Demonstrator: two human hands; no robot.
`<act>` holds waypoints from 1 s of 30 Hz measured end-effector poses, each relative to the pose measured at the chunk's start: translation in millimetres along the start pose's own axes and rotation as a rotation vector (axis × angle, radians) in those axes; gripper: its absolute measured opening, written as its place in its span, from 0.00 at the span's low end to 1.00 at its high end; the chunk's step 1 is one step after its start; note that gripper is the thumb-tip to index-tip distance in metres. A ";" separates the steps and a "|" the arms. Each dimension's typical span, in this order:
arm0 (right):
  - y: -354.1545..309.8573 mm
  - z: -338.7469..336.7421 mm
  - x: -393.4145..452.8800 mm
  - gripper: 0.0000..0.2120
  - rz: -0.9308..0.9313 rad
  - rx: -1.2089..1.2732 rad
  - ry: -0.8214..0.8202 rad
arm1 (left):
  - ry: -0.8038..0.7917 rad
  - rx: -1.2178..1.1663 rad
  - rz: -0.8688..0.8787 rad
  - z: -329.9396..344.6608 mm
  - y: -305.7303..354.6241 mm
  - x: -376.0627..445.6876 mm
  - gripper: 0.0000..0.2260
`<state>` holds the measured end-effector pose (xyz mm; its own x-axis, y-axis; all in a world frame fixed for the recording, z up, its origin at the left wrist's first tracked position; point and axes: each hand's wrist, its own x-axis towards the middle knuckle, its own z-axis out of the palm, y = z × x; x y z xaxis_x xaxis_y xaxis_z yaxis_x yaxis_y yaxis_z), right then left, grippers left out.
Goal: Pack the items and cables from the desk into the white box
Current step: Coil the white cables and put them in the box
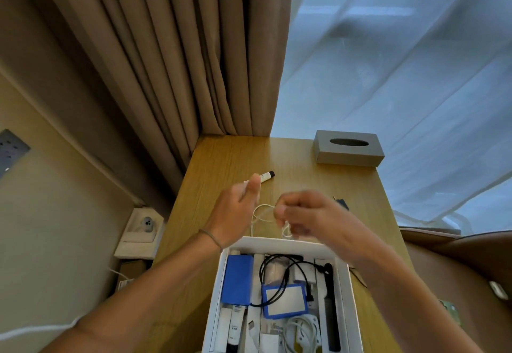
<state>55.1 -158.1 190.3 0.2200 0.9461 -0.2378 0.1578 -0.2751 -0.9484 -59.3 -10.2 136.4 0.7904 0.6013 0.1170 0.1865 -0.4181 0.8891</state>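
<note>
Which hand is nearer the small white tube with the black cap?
Left. The left hand partly overlaps the small white tube; the right hand, pinching the white cable, sits nearer the camera.

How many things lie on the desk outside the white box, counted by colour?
White: 1, the thin cable that the right hand pinches, with the left hand open beside it.
White with black cap: 1, the tube.
Grey: 1, the tissue box.
Dark: 1, a small object, mostly hidden behind the right hand.
Total: 4
</note>
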 end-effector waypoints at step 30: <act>-0.6 -13.1 17.4 0.13 -0.146 -0.106 0.139 | -0.270 -0.222 -0.238 9.1 -9.0 -24.5 0.42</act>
<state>71.5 -143.7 189.5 0.3166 0.9466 -0.0616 0.2966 -0.1604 -0.9414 -75.0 -27.4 121.5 0.8704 0.4512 -0.1970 0.2755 -0.1147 0.9544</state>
